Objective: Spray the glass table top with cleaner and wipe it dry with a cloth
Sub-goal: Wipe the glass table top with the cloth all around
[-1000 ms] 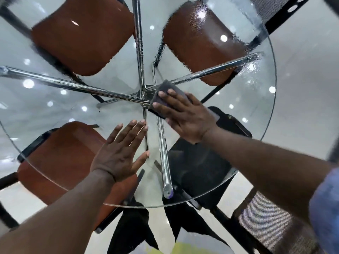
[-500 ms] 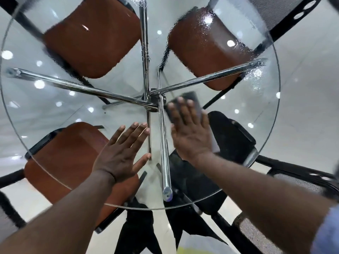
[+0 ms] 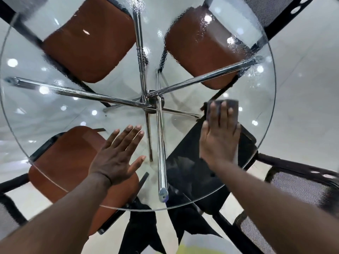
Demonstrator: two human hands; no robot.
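A round glass table top (image 3: 55,110) fills the view, with chrome legs (image 3: 161,143) crossing under its middle. Wet streaks of cleaner cover its far part. My right hand (image 3: 219,136) lies flat on a dark grey cloth (image 3: 233,105) and presses it on the glass at the right, near the rim. Only the cloth's far edge shows past my fingertips. My left hand (image 3: 117,158) rests palm down on the near middle of the glass, fingers spread, holding nothing. No spray bottle is in view.
Three brown-seated chairs (image 3: 88,43) show through the glass at far left, far right and near left. A black seat (image 3: 187,169) sits under the near right. Mesh chair backs (image 3: 300,191) stand outside the rim at right. My dark legs are below the near edge.
My right hand has slid the cloth from the centre hub out to the right side of the glass. My left hand has stayed flat in the same spot.
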